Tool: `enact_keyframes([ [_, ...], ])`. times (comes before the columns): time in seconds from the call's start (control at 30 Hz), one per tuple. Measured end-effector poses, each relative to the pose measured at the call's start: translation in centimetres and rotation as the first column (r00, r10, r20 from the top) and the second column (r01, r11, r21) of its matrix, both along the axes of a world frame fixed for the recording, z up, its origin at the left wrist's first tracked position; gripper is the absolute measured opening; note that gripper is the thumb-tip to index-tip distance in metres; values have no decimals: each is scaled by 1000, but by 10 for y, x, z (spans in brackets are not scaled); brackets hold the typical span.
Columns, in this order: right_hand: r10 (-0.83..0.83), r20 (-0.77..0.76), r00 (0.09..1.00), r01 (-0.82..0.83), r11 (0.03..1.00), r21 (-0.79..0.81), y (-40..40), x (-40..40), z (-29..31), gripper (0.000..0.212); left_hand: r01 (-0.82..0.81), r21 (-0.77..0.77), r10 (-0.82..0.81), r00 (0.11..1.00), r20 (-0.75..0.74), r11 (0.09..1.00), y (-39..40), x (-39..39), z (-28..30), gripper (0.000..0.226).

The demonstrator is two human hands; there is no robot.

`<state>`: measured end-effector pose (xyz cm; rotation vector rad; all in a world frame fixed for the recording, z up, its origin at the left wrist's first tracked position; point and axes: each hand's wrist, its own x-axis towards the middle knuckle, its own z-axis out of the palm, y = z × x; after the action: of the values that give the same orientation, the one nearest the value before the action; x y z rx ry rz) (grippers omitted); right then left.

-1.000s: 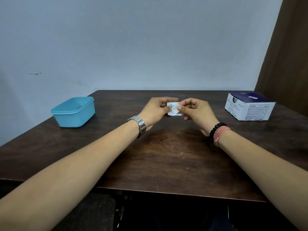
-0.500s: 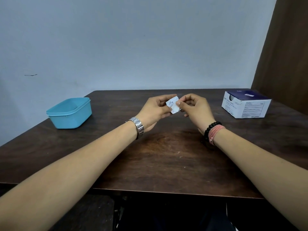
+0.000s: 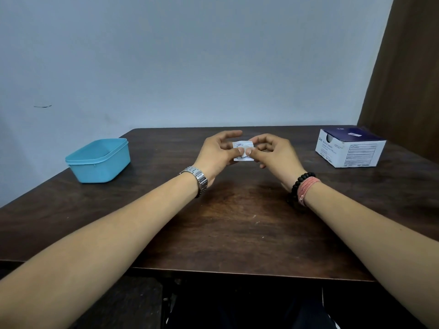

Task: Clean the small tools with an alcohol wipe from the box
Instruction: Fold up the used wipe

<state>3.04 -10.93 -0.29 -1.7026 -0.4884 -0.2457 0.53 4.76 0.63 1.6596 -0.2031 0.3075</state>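
Wipe packet: small, white, printed; held above table centre, between both hands, sealed as far as visible.
Left hand: pinched packet's left edge, thumb on front; index finger stretched out above.
Right hand: pinched packet's right edge, thumb beside left thumb; other fingers curled.
Box: white and navy, far right on table, well apart from hands.
Blue tub: far left, open top, contents hidden.
Table: dark wood.
Wrists: metal watch on left; black beads and pink band on right.

Both hands' fingers pinch, thumbs touching.
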Motion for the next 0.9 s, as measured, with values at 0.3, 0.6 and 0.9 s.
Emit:
enact_keyframes([
  [0.3, 63, -52, 997, -62, 997, 36, 1, -4, 3, 19, -62, 97, 58, 997, 42, 993, 1, 2, 0, 20],
  [0.6, 104, -98, 990, -89, 986, 144, -2, -3, 4, 16, -18, 133, 10, 998, 66, 991, 0, 2, 0, 17],
  [0.9, 156, -119, 981, -140, 982, 127, -2, -3, 2, 21, -94, 194, 75, 992, 106, 977, 4, 4, -1, 18],
])
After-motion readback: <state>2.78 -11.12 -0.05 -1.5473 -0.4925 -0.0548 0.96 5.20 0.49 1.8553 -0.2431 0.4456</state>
